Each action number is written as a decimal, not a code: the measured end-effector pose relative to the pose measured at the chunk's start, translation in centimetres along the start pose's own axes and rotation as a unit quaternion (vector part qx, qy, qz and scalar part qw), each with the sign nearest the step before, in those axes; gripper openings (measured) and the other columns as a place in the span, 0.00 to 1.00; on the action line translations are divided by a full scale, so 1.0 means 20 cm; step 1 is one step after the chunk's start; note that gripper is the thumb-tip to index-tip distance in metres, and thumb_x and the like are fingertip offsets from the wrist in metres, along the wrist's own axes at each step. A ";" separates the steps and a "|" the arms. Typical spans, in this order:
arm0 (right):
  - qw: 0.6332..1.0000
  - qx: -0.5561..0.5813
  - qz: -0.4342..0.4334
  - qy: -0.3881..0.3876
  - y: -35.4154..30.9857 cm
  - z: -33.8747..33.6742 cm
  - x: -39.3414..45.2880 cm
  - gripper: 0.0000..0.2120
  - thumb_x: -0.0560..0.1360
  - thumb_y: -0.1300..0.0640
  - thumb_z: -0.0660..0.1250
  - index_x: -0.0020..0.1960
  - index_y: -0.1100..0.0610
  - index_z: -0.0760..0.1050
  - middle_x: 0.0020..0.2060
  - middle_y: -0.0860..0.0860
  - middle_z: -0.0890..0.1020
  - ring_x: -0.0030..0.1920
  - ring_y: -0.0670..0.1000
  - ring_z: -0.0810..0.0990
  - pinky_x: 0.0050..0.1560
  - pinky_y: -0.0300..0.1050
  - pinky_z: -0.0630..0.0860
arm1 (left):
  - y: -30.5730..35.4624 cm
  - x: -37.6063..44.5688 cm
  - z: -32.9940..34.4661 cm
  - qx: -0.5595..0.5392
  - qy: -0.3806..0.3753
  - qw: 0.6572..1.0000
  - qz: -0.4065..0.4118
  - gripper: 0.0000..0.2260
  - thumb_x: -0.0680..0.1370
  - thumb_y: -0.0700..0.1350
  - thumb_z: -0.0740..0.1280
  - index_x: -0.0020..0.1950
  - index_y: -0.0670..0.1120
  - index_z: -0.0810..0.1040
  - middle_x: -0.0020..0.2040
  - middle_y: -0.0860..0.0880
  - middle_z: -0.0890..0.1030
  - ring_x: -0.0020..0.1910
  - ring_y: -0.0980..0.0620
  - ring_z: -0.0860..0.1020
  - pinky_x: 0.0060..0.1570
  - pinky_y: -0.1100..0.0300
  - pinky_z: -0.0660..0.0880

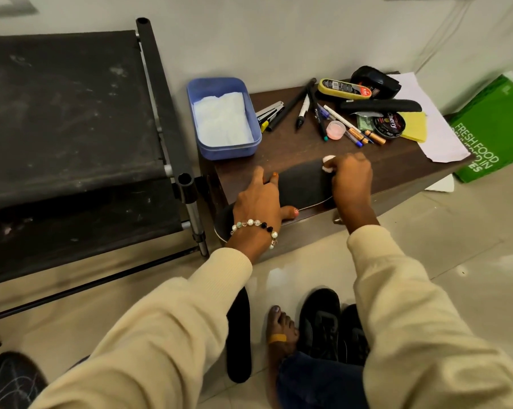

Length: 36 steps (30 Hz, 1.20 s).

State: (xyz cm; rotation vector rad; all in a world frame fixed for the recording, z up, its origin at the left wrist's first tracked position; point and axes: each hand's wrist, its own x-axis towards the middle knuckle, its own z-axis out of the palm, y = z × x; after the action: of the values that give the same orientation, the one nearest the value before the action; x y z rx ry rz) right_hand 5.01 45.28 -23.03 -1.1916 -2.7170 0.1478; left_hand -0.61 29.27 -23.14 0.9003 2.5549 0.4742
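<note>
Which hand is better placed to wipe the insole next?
Right. The right hand pinches the white pad against the far end of the black insole. The left hand presses the insole flat on the table and holds no wiper.

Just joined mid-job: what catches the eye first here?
At the near edge of the dark wooden table, the left hand presses a black insole while the right hand pinches a white wad against its tip. Behind sit a blue tub holding white tissue and pens beside a Cherry polish tin. Black shoes sit on the floor below.
</note>
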 end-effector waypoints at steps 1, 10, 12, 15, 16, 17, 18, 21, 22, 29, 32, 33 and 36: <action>1.000 -0.002 0.029 0.006 0.01 -0.01 0.00 0.14 0.78 0.65 0.60 0.62 0.62 0.75 0.58 0.61 0.75 0.56 0.57 0.75 0.56 0.46 0.71 | 0.00 0.00 0.00 0.000 0.000 1.000 0.000 0.37 0.73 0.58 0.71 0.77 0.49 0.60 0.72 0.46 0.59 0.64 0.41 0.72 0.60 0.50 0.74; 0.997 0.007 -0.037 -0.066 -0.19 -0.01 -0.31 0.12 0.79 0.60 0.61 0.61 0.62 0.75 0.57 0.58 0.75 0.56 0.55 0.75 0.55 0.45 0.72 | 0.05 -0.08 -0.05 0.010 -0.003 0.998 -0.057 0.40 0.72 0.56 0.73 0.74 0.37 0.59 0.72 0.40 0.55 0.59 0.39 0.75 0.55 0.52 0.74; 0.990 0.073 -0.085 -0.080 -0.17 -0.04 -0.35 0.13 0.76 0.63 0.65 0.60 0.58 0.79 0.56 0.57 0.79 0.56 0.52 0.77 0.57 0.41 0.71 | 0.04 -0.09 -0.07 0.037 -0.030 0.998 -0.040 0.38 0.73 0.55 0.73 0.72 0.35 0.61 0.72 0.38 0.55 0.59 0.37 0.75 0.56 0.51 0.73; 0.925 0.369 0.069 -0.058 -0.08 -0.14 -0.43 0.11 0.74 0.66 0.68 0.54 0.60 0.82 0.46 0.50 0.84 0.46 0.44 0.80 0.56 0.39 0.75 | 0.04 -0.15 -0.10 0.102 -0.061 0.992 -0.029 0.34 0.72 0.57 0.73 0.68 0.38 0.68 0.70 0.37 0.60 0.56 0.38 0.77 0.50 0.50 0.75; 0.861 0.482 0.161 -0.033 -0.05 -0.17 -0.46 0.10 0.73 0.67 0.68 0.54 0.61 0.81 0.43 0.48 0.83 0.44 0.43 0.80 0.55 0.42 0.77 | 0.03 -0.18 -0.10 0.123 -0.054 0.991 -0.024 0.33 0.71 0.59 0.73 0.66 0.40 0.70 0.68 0.38 0.63 0.55 0.39 0.77 0.47 0.51 0.74; 0.780 0.576 0.246 -0.017 -0.02 -0.20 -0.49 0.11 0.74 0.69 0.67 0.55 0.62 0.80 0.43 0.47 0.82 0.44 0.44 0.80 0.54 0.44 0.78 | 0.03 -0.21 -0.09 0.143 -0.038 0.989 -0.015 0.32 0.70 0.62 0.72 0.64 0.41 0.72 0.65 0.39 0.66 0.55 0.40 0.77 0.47 0.51 0.73; 0.700 0.644 0.308 -0.007 0.01 -0.22 -0.52 0.11 0.74 0.70 0.66 0.55 0.63 0.79 0.43 0.49 0.82 0.44 0.47 0.80 0.52 0.44 0.79 | 0.02 -0.24 -0.09 0.162 -0.016 0.987 -0.004 0.33 0.69 0.65 0.71 0.63 0.42 0.73 0.63 0.40 0.69 0.55 0.40 0.76 0.48 0.51 0.73; 0.530 0.748 0.399 0.027 0.07 -0.28 -0.64 0.12 0.73 0.74 0.59 0.49 0.65 0.78 0.47 0.57 0.82 0.44 0.54 0.81 0.49 0.47 0.80 | 0.02 -0.36 -0.06 0.166 0.035 0.985 0.012 0.38 0.67 0.72 0.65 0.63 0.42 0.72 0.61 0.41 0.72 0.60 0.40 0.72 0.56 0.48 0.70; 0.493 0.757 0.427 0.040 0.07 -0.29 -0.69 0.12 0.72 0.73 0.57 0.46 0.64 0.77 0.45 0.57 0.81 0.43 0.55 0.81 0.50 0.49 0.80 | 0.02 -0.42 -0.06 0.143 0.040 0.989 0.005 0.39 0.67 0.73 0.64 0.63 0.42 0.71 0.61 0.41 0.72 0.61 0.40 0.71 0.57 0.48 0.70; 0.465 0.714 0.523 -0.006 -0.02 -0.24 -1.03 0.13 0.75 0.64 0.55 0.56 0.60 0.74 0.46 0.58 0.79 0.36 0.54 0.77 0.38 0.46 0.76 | -0.14 -0.87 0.02 -0.192 0.009 0.978 -0.080 0.39 0.64 0.64 0.75 0.65 0.44 0.67 0.62 0.46 0.71 0.58 0.46 0.73 0.54 0.56 0.72; 0.527 0.663 0.523 -0.097 -0.13 -0.19 -1.18 0.07 0.74 0.65 0.59 0.45 0.61 0.75 0.35 0.58 0.77 0.31 0.53 0.73 0.33 0.47 0.75 | -0.23 -1.07 0.11 -0.315 0.003 0.937 -0.150 0.37 0.66 0.58 0.77 0.68 0.43 0.65 0.63 0.45 0.74 0.60 0.46 0.74 0.52 0.60 0.71; 0.552 0.643 0.514 -0.131 -0.17 -0.17 -1.22 0.05 0.74 0.65 0.61 0.42 0.61 0.75 0.33 0.57 0.76 0.31 0.54 0.72 0.32 0.47 0.75 | -0.27 -1.14 0.14 -0.349 0.001 0.920 -0.180 0.36 0.68 0.57 0.76 0.69 0.44 0.65 0.64 0.45 0.75 0.60 0.45 0.75 0.52 0.60 0.72; 0.616 0.581 0.480 -0.229 -0.27 -0.06 -1.35 0.05 0.74 0.65 0.63 0.42 0.61 0.77 0.29 0.56 0.74 0.29 0.54 0.71 0.31 0.47 0.75 | -0.39 -1.27 0.27 -0.359 -0.009 0.896 -0.263 0.27 0.76 0.54 0.69 0.71 0.46 0.64 0.65 0.46 0.76 0.62 0.44 0.74 0.45 0.69 0.63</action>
State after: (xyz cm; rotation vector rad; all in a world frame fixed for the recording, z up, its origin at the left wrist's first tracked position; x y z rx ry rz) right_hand 19.42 21.76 -24.12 -1.8934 -1.0958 2.1063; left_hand 16.15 7.95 -24.82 -0.0521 2.1781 1.1038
